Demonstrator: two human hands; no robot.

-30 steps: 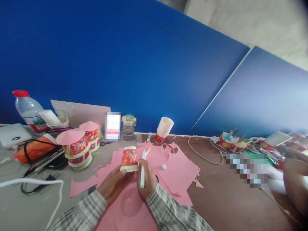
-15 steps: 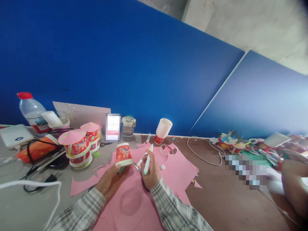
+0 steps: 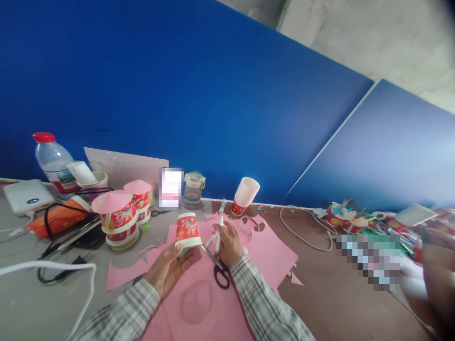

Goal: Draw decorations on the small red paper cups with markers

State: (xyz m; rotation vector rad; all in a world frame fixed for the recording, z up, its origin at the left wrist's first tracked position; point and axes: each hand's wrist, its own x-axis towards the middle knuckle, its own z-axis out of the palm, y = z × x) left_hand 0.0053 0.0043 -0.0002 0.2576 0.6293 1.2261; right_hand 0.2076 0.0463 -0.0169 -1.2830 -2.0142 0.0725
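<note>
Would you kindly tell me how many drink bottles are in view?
2: a red-capped bottle on the far left, and a cream-lidded bottle by the blue partition, beyond the red cup in the left hand. Others may be hidden in the clutter at right.

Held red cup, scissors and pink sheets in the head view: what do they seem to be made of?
Red cup: probably paper, printed, judging by the pale rims and decorated wall; any coating is unclear.
Scissors: blades look like metal, from their grey sheen; the black handles are likely plastic.
Pink sheets: paper or thin card, apparently matte, with thin cut edges and little glare.
</note>
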